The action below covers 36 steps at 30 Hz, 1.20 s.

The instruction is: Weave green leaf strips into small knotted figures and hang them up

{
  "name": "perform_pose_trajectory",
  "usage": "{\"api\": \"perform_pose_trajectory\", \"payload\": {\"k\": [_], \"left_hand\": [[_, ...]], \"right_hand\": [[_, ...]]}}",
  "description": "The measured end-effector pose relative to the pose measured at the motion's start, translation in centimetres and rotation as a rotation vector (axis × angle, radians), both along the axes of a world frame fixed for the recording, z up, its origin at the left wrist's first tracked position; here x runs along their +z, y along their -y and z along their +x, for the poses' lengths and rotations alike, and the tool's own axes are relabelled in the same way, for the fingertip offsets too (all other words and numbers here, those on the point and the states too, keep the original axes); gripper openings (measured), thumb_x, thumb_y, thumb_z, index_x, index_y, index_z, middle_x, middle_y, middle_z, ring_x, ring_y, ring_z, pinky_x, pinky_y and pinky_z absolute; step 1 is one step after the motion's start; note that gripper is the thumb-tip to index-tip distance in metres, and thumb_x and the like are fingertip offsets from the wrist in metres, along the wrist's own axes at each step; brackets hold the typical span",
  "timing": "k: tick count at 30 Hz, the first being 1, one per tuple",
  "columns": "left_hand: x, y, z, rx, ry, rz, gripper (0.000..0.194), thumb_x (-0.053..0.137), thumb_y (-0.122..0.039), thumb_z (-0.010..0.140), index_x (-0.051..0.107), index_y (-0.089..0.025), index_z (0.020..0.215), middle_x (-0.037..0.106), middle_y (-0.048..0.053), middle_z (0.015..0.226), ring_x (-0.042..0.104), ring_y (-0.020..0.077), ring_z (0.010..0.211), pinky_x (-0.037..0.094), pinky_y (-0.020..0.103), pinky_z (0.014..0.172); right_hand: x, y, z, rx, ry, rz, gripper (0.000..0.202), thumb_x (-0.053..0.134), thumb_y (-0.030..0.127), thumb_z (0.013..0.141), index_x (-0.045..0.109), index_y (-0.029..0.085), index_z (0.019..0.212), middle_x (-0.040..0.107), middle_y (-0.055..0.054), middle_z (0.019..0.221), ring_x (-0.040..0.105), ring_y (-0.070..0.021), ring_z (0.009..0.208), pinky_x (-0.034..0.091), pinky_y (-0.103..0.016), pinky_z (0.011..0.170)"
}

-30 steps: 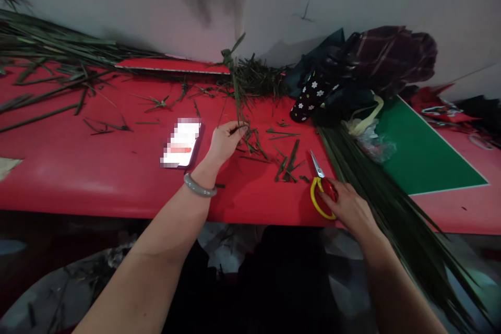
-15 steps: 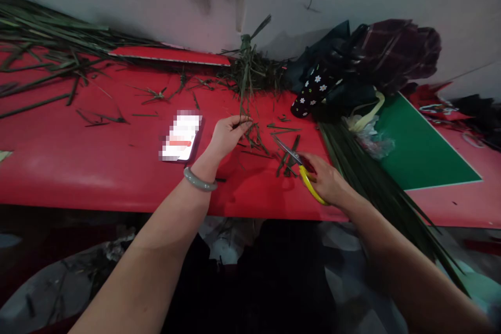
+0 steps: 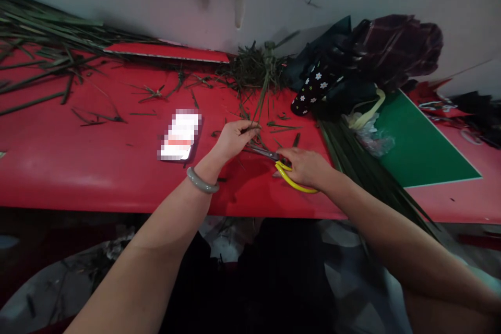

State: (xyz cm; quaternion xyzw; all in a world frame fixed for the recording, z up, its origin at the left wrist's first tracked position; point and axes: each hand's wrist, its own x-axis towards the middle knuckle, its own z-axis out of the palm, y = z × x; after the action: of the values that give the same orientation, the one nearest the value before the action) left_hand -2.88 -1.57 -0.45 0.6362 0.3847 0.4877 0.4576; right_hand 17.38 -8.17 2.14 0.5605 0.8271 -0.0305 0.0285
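My left hand (image 3: 235,139), with a grey bangle (image 3: 202,181) at the wrist, pinches the lower strands of a woven green leaf piece (image 3: 269,57). That piece stands up and leans right, its knotted top near the wall. Yellow-handled scissors (image 3: 289,177) are in my right hand (image 3: 303,164), fingers closed round the handles. The blades point left, just below my left fingertips, near some cut leaf bits; whether they touch a strand I cannot tell.
A lit phone (image 3: 180,135) lies left of my hands on the red table (image 3: 97,177). Leaf strips (image 3: 50,26) are heaped at the back left. On the right are a floral umbrella (image 3: 313,88), long leaves (image 3: 356,162), a plastic bag (image 3: 371,135) and a green board (image 3: 426,151).
The leaf piece has tilted right and lower, and my left hand has shifted slightly right. My right hand has moved left with the scissors, bringing the blades under my left hand.
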Motion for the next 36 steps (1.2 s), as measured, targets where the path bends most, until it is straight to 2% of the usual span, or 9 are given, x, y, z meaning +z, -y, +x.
{"api": "perform_pose_trajectory", "payload": {"k": [7, 13, 15, 18, 21, 24, 27, 31, 36], "left_hand": [[0.0, -0.1, 0.1, 0.008, 0.015, -0.069, 0.016, 0.059, -0.024, 0.070, 0.067, -0.015, 0.080, 0.061, 0.000, 0.065, 0.048, 0.0072, 0.051, 0.038, 0.020, 0.050], [0.2, -0.1, 0.0, 0.032, 0.019, -0.116, 0.016, 0.059, -0.025, 0.071, 0.066, -0.015, 0.081, 0.062, 0.000, 0.067, 0.047, 0.0058, 0.049, 0.039, 0.019, 0.049], [0.1, -0.1, 0.0, 0.027, 0.015, -0.103, 0.017, 0.059, -0.026, 0.071, 0.066, -0.015, 0.081, 0.061, 0.000, 0.065, 0.048, 0.0063, 0.051, 0.039, 0.019, 0.049], [-0.2, -0.2, 0.1, 0.023, 0.007, -0.073, 0.017, 0.059, -0.028, 0.071, 0.067, -0.015, 0.080, 0.061, 0.000, 0.064, 0.049, 0.0072, 0.053, 0.039, 0.020, 0.051], [-0.6, -0.3, 0.1, 0.038, 0.003, -0.056, 0.018, 0.060, -0.028, 0.071, 0.066, -0.015, 0.080, 0.063, 0.001, 0.069, 0.053, 0.0088, 0.060, 0.042, 0.021, 0.057], [-0.9, -0.6, 0.0, 0.073, 0.014, -0.012, 0.016, 0.060, -0.028, 0.070, 0.066, -0.015, 0.078, 0.063, 0.002, 0.072, 0.055, 0.0104, 0.066, 0.044, 0.022, 0.063], [-1.1, -1.1, -0.4, 0.100, 0.027, 0.015, 0.014, 0.059, -0.026, 0.070, 0.066, -0.016, 0.076, 0.062, 0.002, 0.073, 0.055, 0.0104, 0.068, 0.044, 0.022, 0.064], [-1.1, -1.4, -0.5, 0.133, 0.110, -0.035, 0.012, 0.061, -0.026, 0.068, 0.066, -0.016, 0.072, 0.062, 0.001, 0.071, 0.055, 0.0100, 0.068, 0.044, 0.022, 0.065], [-0.7, -1.1, 0.0, 0.149, 0.308, -0.202, 0.017, 0.068, -0.026, 0.061, 0.066, -0.015, 0.073, 0.062, -0.001, 0.066, 0.054, 0.0074, 0.060, 0.045, 0.021, 0.062]], "right_hand": [[0.1, 0.1, 1.2, -0.044, 0.007, -0.053, 0.049, 0.050, 0.054, 0.074, 0.056, 0.023, 0.111, 0.066, -0.008, 0.095, 0.062, -0.0220, 0.078, 0.042, -0.029, 0.062], [0.5, -0.8, 5.8, -0.247, 0.116, 0.023, 0.050, 0.046, 0.041, 0.079, 0.044, 0.020, 0.125, 0.060, -0.010, 0.111, 0.061, -0.0233, 0.090, 0.045, -0.031, 0.069], [0.9, -0.9, 6.3, -0.303, 0.140, 0.069, 0.048, 0.047, 0.038, 0.078, 0.046, 0.020, 0.123, 0.059, -0.011, 0.113, 0.060, -0.0250, 0.094, 0.046, -0.034, 0.071], [1.0, -1.0, 4.4, -0.331, -0.049, 0.160, 0.037, 0.044, 0.034, 0.081, 0.054, 0.021, 0.114, 0.059, -0.009, 0.114, 0.058, -0.0239, 0.099, 0.045, -0.035, 0.079], [0.0, -2.1, 0.1, -0.212, -0.468, 0.082, 0.029, 0.045, 0.030, 0.081, 0.061, 0.019, 0.103, 0.064, -0.007, 0.105, 0.059, -0.0179, 0.097, 0.044, -0.030, 0.085], [-1.7, -4.1, -4.3, -0.113, -0.828, -0.027, 0.026, 0.045, 0.029, 0.079, 0.061, 0.017, 0.096, 0.066, -0.004, 0.091, 0.060, -0.0138, 0.083, 0.046, -0.027, 0.076], [-3.3, -6.2, -6.9, -0.058, -1.079, -0.069, 0.020, 0.044, 0.027, 0.078, 0.060, 0.016, 0.081, 0.063, -0.001, 0.073, 0.057, -0.0108, 0.067, 0.045, -0.023, 0.066], [-4.6, -7.5, -7.7, -0.062, -1.181, -0.057, 0.014, 0.044, 0.023, 0.073, 0.055, 0.015, 0.070, 0.056, 0.001, 0.062, 0.052, -0.0098, 0.060, 0.043, -0.022, 0.061], [-5.9, -6.9, -7.0, -0.064, -1.192, -0.050, 0.018, 0.048, 0.023, 0.072, 0.059, 0.016, 0.084, 0.064, -0.002, 0.079, 0.057, -0.0125, 0.073, 0.046, -0.026, 0.073]]}}
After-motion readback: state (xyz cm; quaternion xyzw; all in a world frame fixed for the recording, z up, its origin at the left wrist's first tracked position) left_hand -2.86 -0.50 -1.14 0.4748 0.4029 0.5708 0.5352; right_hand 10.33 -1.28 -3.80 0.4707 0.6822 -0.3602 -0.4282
